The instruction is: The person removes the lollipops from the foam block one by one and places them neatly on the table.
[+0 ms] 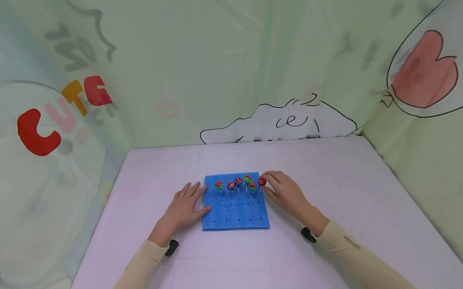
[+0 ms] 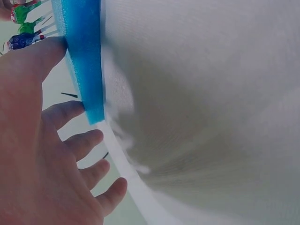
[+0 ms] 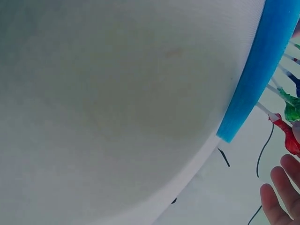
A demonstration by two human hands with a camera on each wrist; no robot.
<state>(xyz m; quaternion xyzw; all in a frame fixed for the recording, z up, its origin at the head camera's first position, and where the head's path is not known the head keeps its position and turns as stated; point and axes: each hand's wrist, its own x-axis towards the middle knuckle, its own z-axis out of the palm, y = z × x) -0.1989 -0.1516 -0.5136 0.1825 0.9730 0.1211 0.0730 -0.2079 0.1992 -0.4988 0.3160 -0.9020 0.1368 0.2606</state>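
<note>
A blue foam board [image 1: 234,215] with rows of small holes lies on the table. Several wrapped lollipops stand in its back part, among them a green-and-red one [image 1: 218,185] at the left and a dark-wrapped one [image 1: 238,181] near the middle. My left hand [image 1: 181,207] is spread at the board's left side, thumb and index fingertip touching its edge. At the back right corner, my right hand [image 1: 288,196] pinches the head of a red lollipop [image 1: 262,182] between thumb and fingers. In the right wrist view, the stick of this red lollipop [image 3: 291,140] meets the board's top.
The board sits on a table with a pale cloth [image 1: 314,166]. Behind and beside it hang light green printed curtains [image 1: 193,77]. A dark strap device [image 1: 171,247] is on the left wrist, another [image 1: 308,234] on the right.
</note>
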